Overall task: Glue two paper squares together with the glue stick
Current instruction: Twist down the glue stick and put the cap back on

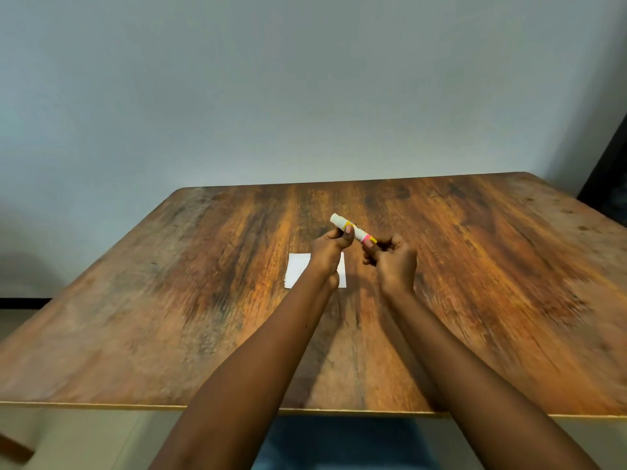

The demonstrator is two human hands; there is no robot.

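Both the left hand (328,247) and right hand (390,257) grasped the white, yellow-and-pink-banded glue stick (353,230); an abrupt cap release risked dropping it onto the white paper square (298,269).

Saw a brown wooden table (492,273) across the middle, a pale wall (305,79) up top, something dark (609,164) at the right edge.
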